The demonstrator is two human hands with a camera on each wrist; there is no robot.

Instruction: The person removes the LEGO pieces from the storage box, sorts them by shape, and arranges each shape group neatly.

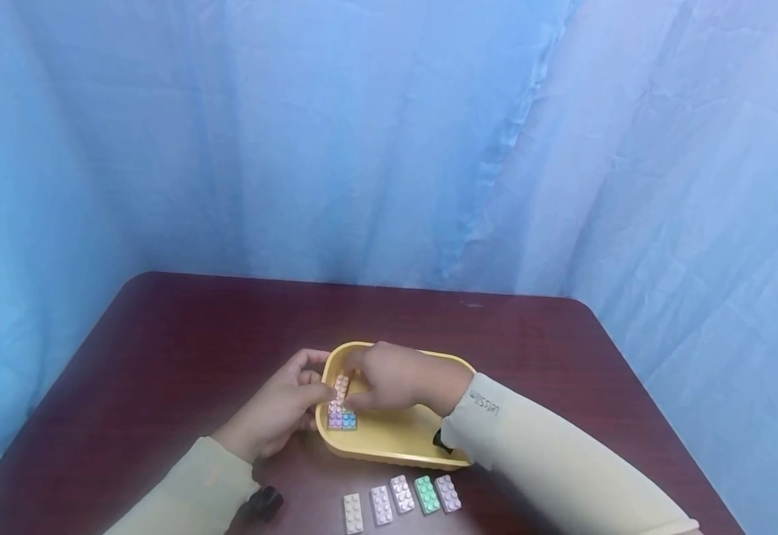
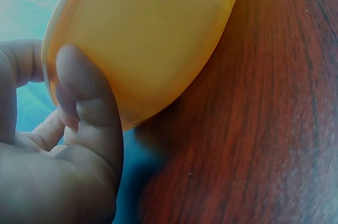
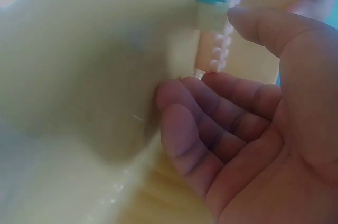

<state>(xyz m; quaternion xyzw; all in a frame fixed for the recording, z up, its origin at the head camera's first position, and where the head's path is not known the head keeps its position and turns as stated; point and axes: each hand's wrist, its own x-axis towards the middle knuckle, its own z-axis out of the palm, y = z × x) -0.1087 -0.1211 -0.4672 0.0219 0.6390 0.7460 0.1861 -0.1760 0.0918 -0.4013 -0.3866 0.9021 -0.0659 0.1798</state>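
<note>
A yellow plastic tub (image 1: 405, 438) stands on the table, and my left hand (image 1: 281, 405) grips its left rim between thumb and fingers. In the left wrist view the thumb (image 2: 90, 86) lies against the yellow wall. Inside the tub's left end are toy building bricks: a peach brick (image 1: 341, 384), a purple one (image 1: 335, 421) and a blue one (image 1: 350, 421). My right hand (image 1: 391, 377) reaches into the tub and pinches the peach brick, thumb near a cream brick (image 3: 211, 17) and curled fingers by the far end. The fingers partly hide the bricks.
In front of the tub lie several loose bricks on the dark red table (image 1: 215, 334): a cream brick (image 1: 353, 513), a green brick (image 1: 426, 494), and pale lilac and pinkish ones. Blue curtains (image 1: 362, 148) hang behind and at the sides.
</note>
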